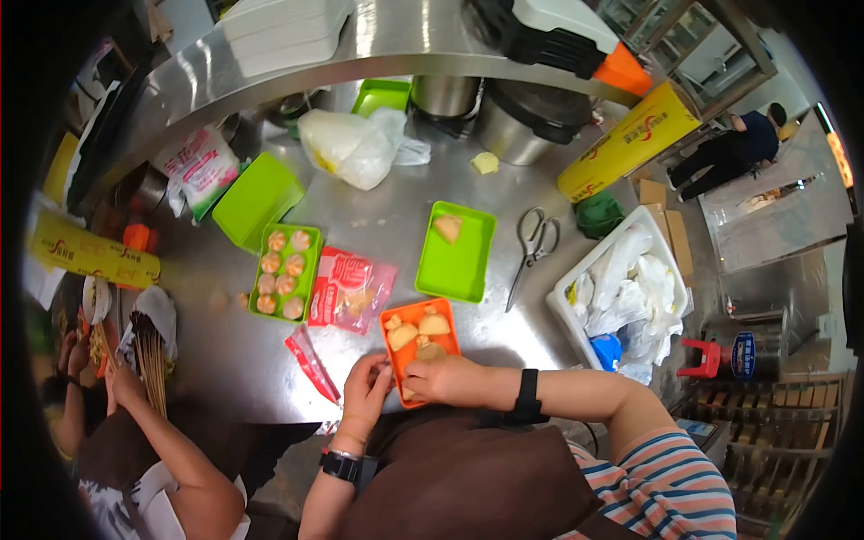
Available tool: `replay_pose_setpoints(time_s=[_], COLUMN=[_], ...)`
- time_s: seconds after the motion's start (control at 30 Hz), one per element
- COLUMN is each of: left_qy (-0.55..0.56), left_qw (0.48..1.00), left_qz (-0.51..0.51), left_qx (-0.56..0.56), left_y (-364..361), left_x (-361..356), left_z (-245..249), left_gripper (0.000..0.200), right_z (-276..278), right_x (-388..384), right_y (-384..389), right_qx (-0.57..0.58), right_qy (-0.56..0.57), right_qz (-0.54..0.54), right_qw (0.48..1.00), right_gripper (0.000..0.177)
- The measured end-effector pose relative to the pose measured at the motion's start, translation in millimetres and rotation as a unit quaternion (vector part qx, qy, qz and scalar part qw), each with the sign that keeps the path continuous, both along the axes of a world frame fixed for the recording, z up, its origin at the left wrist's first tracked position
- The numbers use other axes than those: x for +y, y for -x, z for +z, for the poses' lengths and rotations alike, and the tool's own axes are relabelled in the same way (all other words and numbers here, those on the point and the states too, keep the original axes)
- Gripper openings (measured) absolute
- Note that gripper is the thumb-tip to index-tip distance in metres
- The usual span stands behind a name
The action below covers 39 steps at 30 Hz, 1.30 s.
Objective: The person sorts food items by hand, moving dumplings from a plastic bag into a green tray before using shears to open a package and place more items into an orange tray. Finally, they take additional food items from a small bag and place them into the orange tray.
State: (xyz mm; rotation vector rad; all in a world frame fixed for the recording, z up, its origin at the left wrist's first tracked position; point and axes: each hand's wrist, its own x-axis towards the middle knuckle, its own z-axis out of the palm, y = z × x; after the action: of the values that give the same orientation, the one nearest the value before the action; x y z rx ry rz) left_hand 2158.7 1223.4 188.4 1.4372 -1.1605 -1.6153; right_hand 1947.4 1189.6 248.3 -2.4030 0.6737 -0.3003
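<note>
1. Nearest is a brown apron [486, 477], with a stripy sleeve [670, 481] on the right.
2. The left hand [367, 396] comes up from the near left. Its fingers are a bit curled, half open, by the left side of the orange tray [409, 315]. I cannot tell if they grip it.
3. The right hand [435, 379] reaches in from the right, palm down. Its fingers bend into the tray's near part, over the pale pieces [401, 337]. I cannot tell if it pinches one.
4. The orange tray sits flat at the table's near edge. Its long side runs near to far, and the far end leans a little left.
5. A red packet [346, 288] lies left of it, and scissors [531, 247] lie farther off to the right, points toward the near side.
6. Past the orange tray is a green tray [463, 261] with one pale lump [447, 228].
7. Far back is a white bag [355, 148].
</note>
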Motion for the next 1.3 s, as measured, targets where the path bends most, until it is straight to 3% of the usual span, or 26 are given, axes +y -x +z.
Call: replay_pose_setpoints(time_s=[0.03, 0.1, 0.17, 0.23, 0.27, 0.33, 0.47, 0.53, 0.6, 0.67, 0.77, 1.03, 1.3], left_qy=[0.001, -0.003, -0.013, 0.02, 0.021, 0.034, 0.065, 0.055, 0.045, 0.04, 0.032, 0.03, 0.046], left_qw=[1.0, 1.0, 1.0, 1.0, 1.0, 0.999, 0.994, 0.995, 0.996, 0.997, 0.997, 0.997, 0.996], left_qz=[0.002, 0.011, 0.009, 0.012, 0.012, 0.017, -0.009, -0.006, 0.006, 0.006, 0.015, 0.02, 0.027], left_qx=[0.006, 0.014, 0.02, 0.007, 0.006, -0.005, -0.084, -0.082, -0.078, -0.062, -0.065, -0.061, -0.066], left_y=[-0.9, -2.1, -0.7, -0.5, 0.5, 1.3, 4.3, 4.5, 5.2, 4.4, 6.9, 6.0, 5.5], left_x=[0.3, 3.1, 3.4, 5.0, 4.0, 4.2, 0.1, 1.5, 0.5, 0.5, -1.2, 0.7, 4.0], left_z=[-1.1, -1.7, 0.6, -7.5, -9.6, -9.0, 2.1, -1.3, -3.3, -2.8, 0.9, -9.6, -17.2], left_gripper=[0.025, 0.025, 0.027, 0.032, 0.032, 0.035, 0.033, 0.033, 0.033, 0.033, 0.034, 0.034, 0.035], right_z=[7.1, 21.1, 25.0, 9.4, 7.0, 0.4, -15.2, 0.0, 35.8, 45.5, 37.2, -2.9, -15.2], right_x=[-7.9, -35.2, -81.1, -127.0, -140.6, -158.4, -158.4, -140.7, -103.7, -57.8, -9.6, 17.3, 20.6], right_y=[5.2, 19.1, 37.1, 53.8, 54.9, 50.8, 55.7, 68.2, 71.3, 72.8, 73.8, 55.7, 58.5], right_qx=[0.004, -0.085, -0.013, -0.014, -0.015, 0.13, 0.109, 0.007, -0.034, -0.09, -0.035, 0.012, -0.038], right_qy=[0.005, 0.06, 0.079, 0.151, 0.151, 0.036, 0.055, 0.048, -0.021, 0.065, 0.027, 0.036, 0.029], right_qz=[-0.005, -0.17, -0.302, -0.384, -0.383, -0.467, -0.441, -0.395, -0.324, -0.199, -0.086, -0.101, -0.117], right_qw=[1.0, 0.98, 0.95, 0.911, 0.911, 0.874, 0.889, 0.918, 0.945, 0.974, 0.995, 0.994, 0.992], right_gripper=[0.015, 0.02, 0.03, 0.039, 0.039, 0.042, 0.04, 0.038, 0.038, 0.038, 0.038, 0.026, 0.029])
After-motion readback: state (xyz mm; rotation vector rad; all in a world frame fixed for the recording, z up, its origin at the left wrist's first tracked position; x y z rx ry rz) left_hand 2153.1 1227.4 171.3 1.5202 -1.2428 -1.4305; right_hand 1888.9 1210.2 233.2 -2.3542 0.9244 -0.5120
